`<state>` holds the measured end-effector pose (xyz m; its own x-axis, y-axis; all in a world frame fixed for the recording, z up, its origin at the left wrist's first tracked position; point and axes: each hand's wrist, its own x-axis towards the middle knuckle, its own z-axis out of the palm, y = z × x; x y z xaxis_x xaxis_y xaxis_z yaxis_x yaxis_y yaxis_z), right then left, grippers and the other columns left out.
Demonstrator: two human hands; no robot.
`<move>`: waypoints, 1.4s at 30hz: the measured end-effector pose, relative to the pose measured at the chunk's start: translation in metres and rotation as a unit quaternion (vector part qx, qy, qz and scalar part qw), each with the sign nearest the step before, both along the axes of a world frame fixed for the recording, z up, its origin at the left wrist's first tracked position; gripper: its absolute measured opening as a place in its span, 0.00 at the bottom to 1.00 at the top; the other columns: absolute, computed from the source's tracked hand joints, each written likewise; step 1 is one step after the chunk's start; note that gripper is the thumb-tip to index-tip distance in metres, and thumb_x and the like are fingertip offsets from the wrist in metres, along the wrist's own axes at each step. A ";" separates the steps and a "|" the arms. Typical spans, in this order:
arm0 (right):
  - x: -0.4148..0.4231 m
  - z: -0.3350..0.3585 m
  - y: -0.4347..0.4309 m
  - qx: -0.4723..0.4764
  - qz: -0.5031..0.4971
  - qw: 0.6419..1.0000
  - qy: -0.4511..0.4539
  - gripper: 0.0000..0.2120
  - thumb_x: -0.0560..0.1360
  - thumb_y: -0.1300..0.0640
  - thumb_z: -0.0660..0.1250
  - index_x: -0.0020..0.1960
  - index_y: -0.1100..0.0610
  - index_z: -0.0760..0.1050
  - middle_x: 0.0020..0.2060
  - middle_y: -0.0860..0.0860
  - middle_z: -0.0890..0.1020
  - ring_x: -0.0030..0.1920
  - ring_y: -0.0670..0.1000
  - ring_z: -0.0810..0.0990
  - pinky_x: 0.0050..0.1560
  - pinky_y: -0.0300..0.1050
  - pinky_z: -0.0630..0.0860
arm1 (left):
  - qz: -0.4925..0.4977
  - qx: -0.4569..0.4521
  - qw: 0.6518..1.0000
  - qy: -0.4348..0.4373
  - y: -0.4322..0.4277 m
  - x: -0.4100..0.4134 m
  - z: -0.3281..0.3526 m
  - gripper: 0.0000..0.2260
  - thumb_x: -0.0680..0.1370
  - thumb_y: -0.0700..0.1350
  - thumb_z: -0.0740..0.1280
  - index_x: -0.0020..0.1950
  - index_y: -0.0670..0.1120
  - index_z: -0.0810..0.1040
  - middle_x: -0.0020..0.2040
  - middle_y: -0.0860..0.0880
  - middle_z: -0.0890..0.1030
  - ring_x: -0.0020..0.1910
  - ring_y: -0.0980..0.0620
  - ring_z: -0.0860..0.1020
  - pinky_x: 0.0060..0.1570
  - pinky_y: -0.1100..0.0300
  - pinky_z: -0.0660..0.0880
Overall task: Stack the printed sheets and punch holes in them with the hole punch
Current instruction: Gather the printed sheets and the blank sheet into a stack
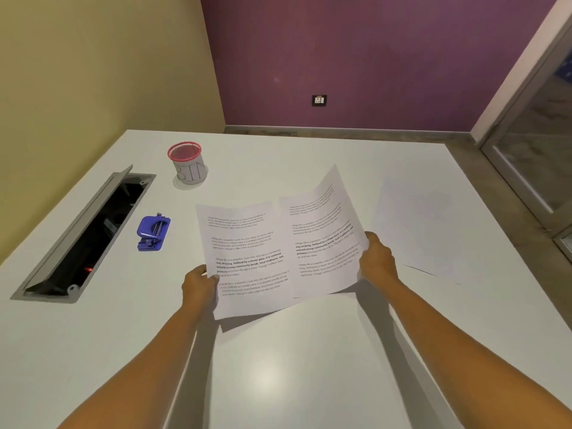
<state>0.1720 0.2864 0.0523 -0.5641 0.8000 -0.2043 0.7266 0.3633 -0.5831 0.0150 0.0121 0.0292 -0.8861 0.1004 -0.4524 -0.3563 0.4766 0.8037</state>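
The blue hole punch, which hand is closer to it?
Left. The left hand grips a sheet just right of and nearer the camera than the hole punch. The right hand holds another sheet, farther right.

Evenly bright from overhead, with a soft glare patch on the white table. Grey shadows under both forearms. Wide-angle bending toward corners; small print blurred.
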 end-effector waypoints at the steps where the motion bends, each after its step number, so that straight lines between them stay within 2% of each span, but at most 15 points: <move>1: 0.004 0.005 -0.001 -0.011 0.002 1.000 0.025 0.23 0.77 0.65 0.50 0.70 0.54 0.62 0.52 0.59 0.77 0.45 0.57 0.74 0.44 0.48 0.74 | -0.003 0.022 1.000 -0.009 0.001 0.005 0.002 0.12 0.77 0.35 0.61 0.60 0.38 0.76 0.55 0.38 0.81 0.49 0.41 0.79 0.50 0.51 0.77; 3: 0.013 0.016 -0.002 -0.024 0.007 0.997 0.076 0.23 0.78 0.66 0.49 0.71 0.53 0.61 0.54 0.59 0.76 0.46 0.57 0.75 0.44 0.48 0.75 | -0.015 0.044 0.999 -0.020 0.002 0.016 0.005 0.11 0.78 0.36 0.59 0.58 0.41 0.76 0.45 0.40 0.80 0.36 0.45 0.74 0.32 0.61 0.70; 4: 0.017 0.021 -0.003 -0.028 0.008 0.995 0.100 0.22 0.79 0.65 0.50 0.71 0.53 0.61 0.57 0.59 0.76 0.48 0.58 0.75 0.45 0.49 0.76 | -0.023 0.049 0.998 -0.022 0.004 0.022 0.006 0.11 0.78 0.36 0.59 0.57 0.42 0.76 0.42 0.41 0.79 0.32 0.47 0.72 0.30 0.62 0.67; 9: 0.034 0.046 -0.003 -0.065 -0.001 0.976 0.206 0.20 0.80 0.63 0.54 0.71 0.54 0.61 0.65 0.57 0.73 0.59 0.58 0.75 0.49 0.48 0.75 | -0.047 0.100 0.993 -0.053 0.018 0.047 0.013 0.12 0.78 0.34 0.57 0.59 0.40 0.75 0.52 0.42 0.80 0.48 0.42 0.79 0.50 0.52 0.75; 13: 0.042 0.044 -0.006 -0.150 -0.031 0.953 0.263 0.21 0.78 0.63 0.57 0.70 0.53 0.62 0.64 0.55 0.74 0.59 0.57 0.75 0.59 0.54 0.76 | -0.080 0.121 0.987 -0.073 0.033 0.056 0.017 0.11 0.79 0.35 0.57 0.56 0.43 0.76 0.51 0.43 0.81 0.47 0.44 0.79 0.47 0.54 0.77; 16: 0.046 0.026 -0.014 -0.208 -0.040 0.944 0.253 0.21 0.77 0.64 0.59 0.69 0.53 0.64 0.60 0.54 0.74 0.53 0.55 0.77 0.53 0.52 0.78 | -0.081 0.133 0.984 -0.087 0.043 0.059 0.018 0.11 0.79 0.35 0.56 0.54 0.43 0.77 0.48 0.44 0.81 0.43 0.44 0.79 0.47 0.52 0.76; 18: 0.050 0.011 -0.022 -0.231 -0.046 0.944 0.229 0.21 0.76 0.65 0.60 0.68 0.53 0.65 0.57 0.52 0.73 0.46 0.50 0.76 0.43 0.44 0.77 | -0.077 0.133 0.984 -0.095 0.048 0.060 0.017 0.11 0.79 0.35 0.56 0.51 0.42 0.77 0.46 0.44 0.81 0.39 0.47 0.79 0.38 0.58 0.76; 22: 0.054 -0.012 -0.030 -0.276 -0.053 0.941 0.189 0.20 0.76 0.66 0.60 0.66 0.54 0.66 0.58 0.56 0.76 0.50 0.55 0.77 0.50 0.49 0.78 | -0.055 0.129 0.983 -0.115 0.052 0.063 0.019 0.13 0.78 0.36 0.53 0.36 0.42 0.71 0.38 0.44 0.77 0.34 0.47 0.73 0.38 0.58 0.71; 26: 0.053 -0.017 -0.032 -0.296 -0.042 0.939 0.168 0.20 0.76 0.66 0.59 0.67 0.54 0.66 0.59 0.55 0.77 0.52 0.56 0.78 0.53 0.52 0.77 | -0.045 0.143 0.982 -0.111 0.056 0.066 0.023 0.10 0.81 0.42 0.54 0.47 0.42 0.74 0.42 0.44 0.79 0.39 0.45 0.77 0.45 0.54 0.75; 28: 0.050 -0.018 -0.032 -0.302 -0.038 0.938 0.167 0.20 0.76 0.66 0.59 0.66 0.54 0.66 0.58 0.55 0.77 0.51 0.56 0.79 0.55 0.53 0.77 | -0.056 0.145 0.983 -0.102 0.058 0.067 0.025 0.10 0.80 0.38 0.57 0.60 0.40 0.72 0.54 0.40 0.80 0.52 0.41 0.79 0.57 0.46 0.75; 31: 0.045 -0.018 -0.029 -0.310 -0.037 0.935 0.170 0.20 0.76 0.63 0.62 0.66 0.54 0.66 0.57 0.54 0.76 0.53 0.55 0.79 0.54 0.52 0.78 | -0.058 0.121 0.988 -0.082 0.061 0.064 0.023 0.19 0.78 0.31 0.57 0.70 0.39 0.64 0.61 0.39 0.77 0.59 0.38 0.77 0.62 0.45 0.72; 34: 0.044 -0.018 -0.016 -0.301 -0.047 0.937 0.170 0.18 0.75 0.63 0.63 0.65 0.56 0.68 0.51 0.55 0.77 0.46 0.54 0.78 0.42 0.43 0.76 | -0.070 0.089 0.993 -0.040 0.060 0.062 0.022 0.21 0.78 0.31 0.56 0.71 0.41 0.63 0.61 0.39 0.77 0.55 0.40 0.77 0.55 0.52 0.74; 36: 0.046 -0.020 -0.004 -0.292 -0.070 0.938 0.176 0.17 0.75 0.64 0.63 0.63 0.60 0.69 0.48 0.56 0.77 0.42 0.55 0.77 0.40 0.46 0.75 | -0.078 0.072 0.994 -0.013 0.059 0.059 0.021 0.21 0.78 0.32 0.57 0.71 0.42 0.64 0.59 0.39 0.79 0.51 0.42 0.78 0.50 0.55 0.73; 40: 0.050 -0.028 0.027 -0.117 -0.032 0.991 0.053 0.15 0.74 0.62 0.64 0.61 0.60 0.72 0.61 0.57 0.75 0.55 0.55 0.76 0.58 0.48 0.72 | -0.074 0.052 0.996 0.023 0.059 0.054 0.017 0.20 0.78 0.32 0.58 0.69 0.44 0.66 0.50 0.42 0.80 0.45 0.46 0.77 0.42 0.61 0.71; 42: 0.051 -0.033 0.041 -0.061 0.010 0.998 0.002 0.17 0.75 0.60 0.63 0.63 0.60 0.70 0.65 0.56 0.72 0.63 0.53 0.73 0.61 0.43 0.68 | -0.079 0.027 0.996 0.038 0.061 0.054 0.015 0.20 0.77 0.33 0.58 0.69 0.44 0.67 0.53 0.40 0.80 0.47 0.44 0.76 0.46 0.58 0.71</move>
<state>0.2231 0.3269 0.0196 -0.5804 0.7581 -0.2974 0.7179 0.3039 -0.6263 0.0691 0.0728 0.0438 -0.8893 0.2632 -0.3740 -0.2174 0.4763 0.8520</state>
